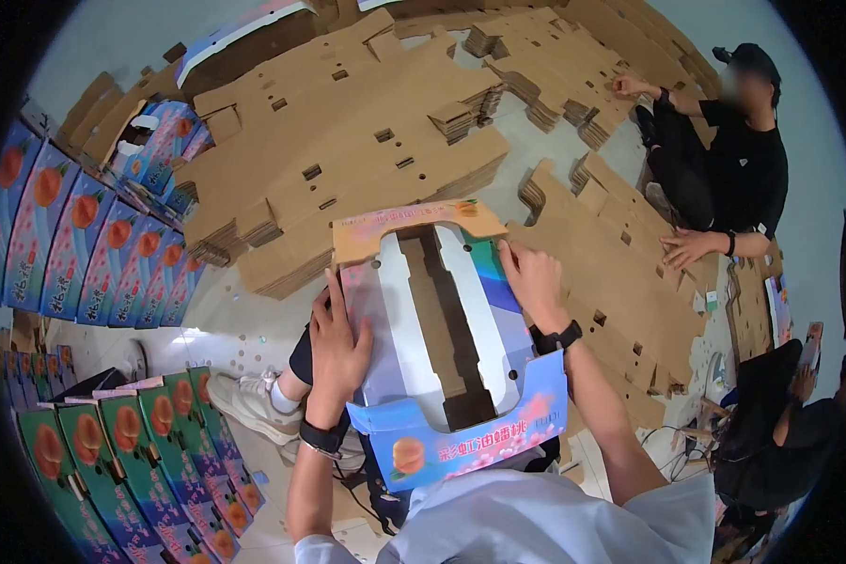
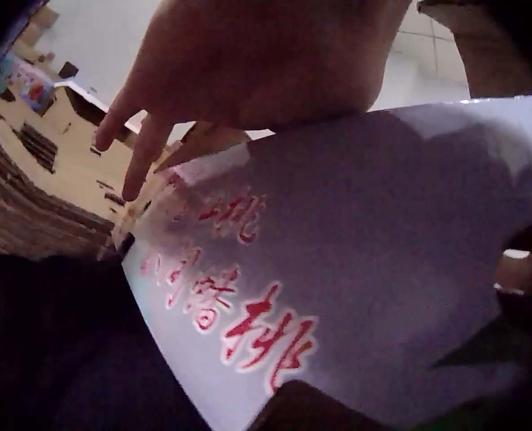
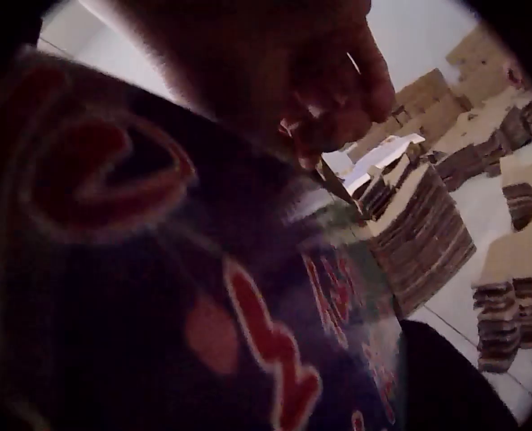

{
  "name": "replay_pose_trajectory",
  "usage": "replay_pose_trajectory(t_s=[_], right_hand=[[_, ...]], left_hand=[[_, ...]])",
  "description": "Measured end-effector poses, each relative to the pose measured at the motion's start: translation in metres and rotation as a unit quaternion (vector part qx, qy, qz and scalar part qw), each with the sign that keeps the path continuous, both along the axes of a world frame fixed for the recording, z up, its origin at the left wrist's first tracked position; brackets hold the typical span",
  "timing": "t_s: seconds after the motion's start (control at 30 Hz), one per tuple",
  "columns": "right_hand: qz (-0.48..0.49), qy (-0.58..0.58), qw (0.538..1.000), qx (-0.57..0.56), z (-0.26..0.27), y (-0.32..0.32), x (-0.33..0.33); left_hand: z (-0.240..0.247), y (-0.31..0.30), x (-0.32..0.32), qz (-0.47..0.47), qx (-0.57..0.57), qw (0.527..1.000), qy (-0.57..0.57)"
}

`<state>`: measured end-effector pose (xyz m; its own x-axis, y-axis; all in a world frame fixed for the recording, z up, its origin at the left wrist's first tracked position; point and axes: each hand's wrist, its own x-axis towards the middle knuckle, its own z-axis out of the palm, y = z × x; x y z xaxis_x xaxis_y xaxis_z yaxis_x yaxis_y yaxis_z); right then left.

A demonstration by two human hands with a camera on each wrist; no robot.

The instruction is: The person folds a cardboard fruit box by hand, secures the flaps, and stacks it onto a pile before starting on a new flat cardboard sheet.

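A printed cardboard fruit carton [image 1: 526,381] stands on the person's lap in the head view, its top flaps folded in with a long slot between them. Its near end panel shows a peach and red lettering; the far end panel leans outward. Along the carton's left edge lies the left hand [image 1: 340,343], fingers fairly straight and pointing to the far end. At the far right corner the right hand [image 1: 536,282] grips the edge with curled fingers. Lettered side walls of the carton fill much of the left wrist and right wrist views, beneath each hand.
Flat brown cardboard stacks [image 1: 348,141] spread over the floor ahead. Rows of finished blue cartons [image 1: 89,235] and green cartons [image 1: 160,461] stand at the left. A seated person in black [image 1: 738,160] is at the right, one hand on more cardboard sheets [image 1: 611,282].
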<state>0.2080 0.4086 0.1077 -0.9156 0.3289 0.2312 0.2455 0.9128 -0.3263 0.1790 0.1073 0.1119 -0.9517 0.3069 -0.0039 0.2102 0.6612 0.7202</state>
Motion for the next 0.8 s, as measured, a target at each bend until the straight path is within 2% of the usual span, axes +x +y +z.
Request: replay_pose_trajectory(t_s=[0.07, 0.1, 0.13, 0.17, 0.23, 0.27, 0.33, 0.37, 0.4, 0.47, 0.5, 0.53, 0.57, 0.6, 0.67, 0.73, 0.77, 0.8], right_hand=[[0.013, -0.019, 1.0, 0.019, 0.015, -0.002, 0.0], [0.065, -0.01, 0.997, 0.033, 0.023, -0.004, 0.001], [0.116, 0.0, 0.992, 0.048, 0.03, -0.004, 0.0], [0.117, 0.001, 0.992, 0.052, 0.038, -0.003, -0.003], [0.174, -0.111, 0.976, 0.066, 0.05, -0.001, -0.01], [0.177, -0.111, 0.975, 0.069, 0.053, -0.002, -0.01], [0.304, -0.08, 0.949, 0.027, 0.06, -0.008, -0.013], [0.337, -0.134, 0.932, 0.003, 0.065, -0.017, -0.009], [0.357, -0.117, 0.927, 0.018, 0.06, -0.026, -0.006], [0.409, -0.075, 0.909, 0.023, 0.049, -0.032, -0.005], [0.393, -0.082, 0.915, 0.03, 0.051, -0.033, -0.006], [0.396, -0.081, 0.914, 0.032, 0.052, -0.031, -0.006], [0.358, -0.103, 0.928, 0.027, 0.054, -0.027, -0.005], [0.317, -0.124, 0.94, 0.023, 0.056, -0.023, -0.002], [0.295, -0.115, 0.948, 0.008, 0.064, -0.01, 0.002], [0.176, -0.16, 0.967, -0.086, 0.083, 0.007, 0.006], [0.172, -0.192, 0.956, -0.138, 0.078, 0.03, 0.009], [0.172, -0.192, 0.956, -0.137, 0.073, 0.043, 0.015]], left_hand=[[-0.009, -0.005, -0.004, -0.049, -0.063, 0.997, 0.013], [-0.01, -0.005, -0.004, -0.046, -0.06, 0.997, 0.013], [-0.012, -0.003, -0.005, -0.041, 0.001, 0.999, 0.004], [-0.013, -0.001, -0.005, -0.037, 0.063, 0.997, -0.004], [-0.018, 0.001, -0.004, -0.026, 0.094, 0.995, 0.026], [-0.018, 0.0, -0.004, -0.013, 0.12, 0.991, 0.056], [-0.003, -0.005, 0.001, -0.015, 0.098, 0.992, 0.078], [0.007, -0.009, 0.006, -0.022, 0.073, 0.992, 0.1], [0.016, -0.011, 0.006, -0.092, 0.023, 0.981, 0.168], [0.035, -0.006, 0.011, -0.206, -0.002, 0.962, 0.179], [0.036, 0.0, 0.013, -0.199, -0.003, 0.963, 0.18], [0.036, 0.007, 0.017, -0.239, 0.028, 0.957, 0.162], [0.036, 0.011, 0.018, -0.281, 0.06, 0.947, 0.144], [0.036, 0.012, 0.018, -0.283, 0.063, 0.946, 0.147], [0.043, 0.012, 0.017, -0.246, 0.085, 0.955, 0.142], [0.057, 0.002, 0.013, -0.211, 0.064, 0.965, 0.139], [0.065, -0.005, 0.012, -0.188, 0.079, 0.972, 0.119], [0.07, -0.013, 0.01, -0.165, 0.094, 0.977, 0.098]])
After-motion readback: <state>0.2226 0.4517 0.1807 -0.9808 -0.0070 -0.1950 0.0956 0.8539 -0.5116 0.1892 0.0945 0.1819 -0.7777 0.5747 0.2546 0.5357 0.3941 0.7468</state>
